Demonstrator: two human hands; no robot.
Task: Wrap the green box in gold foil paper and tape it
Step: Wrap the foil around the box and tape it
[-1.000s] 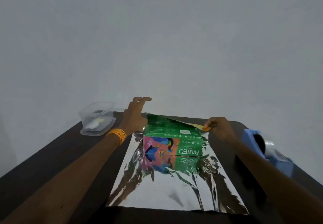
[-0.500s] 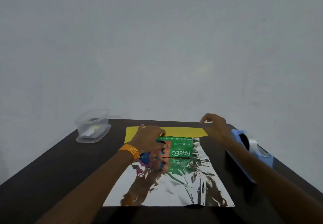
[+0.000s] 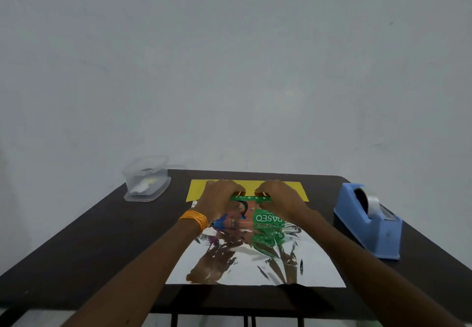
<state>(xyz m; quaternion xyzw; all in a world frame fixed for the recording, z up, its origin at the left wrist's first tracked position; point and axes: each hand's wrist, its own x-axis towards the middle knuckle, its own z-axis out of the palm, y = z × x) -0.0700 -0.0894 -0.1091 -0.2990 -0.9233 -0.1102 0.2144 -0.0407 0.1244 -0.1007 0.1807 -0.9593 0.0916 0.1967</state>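
Gripping box [image 3: 267, 219] by its far edge with left hand [image 3: 217, 199] and right hand [image 3: 279, 199], fingers curled over it. Lying beneath both hands on foil [image 3: 255, 265] (silver side up) spread over desk [image 3: 102, 237]. Well right of right hand, tape dispenser [image 3: 367, 224].

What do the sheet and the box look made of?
The sheet: thin metallised foil, likely; mirror-bright, crinkled, reflecting the box; its far strip shows matte yellow. The green box: probably printed cardboard, with colour graphics and lettering.
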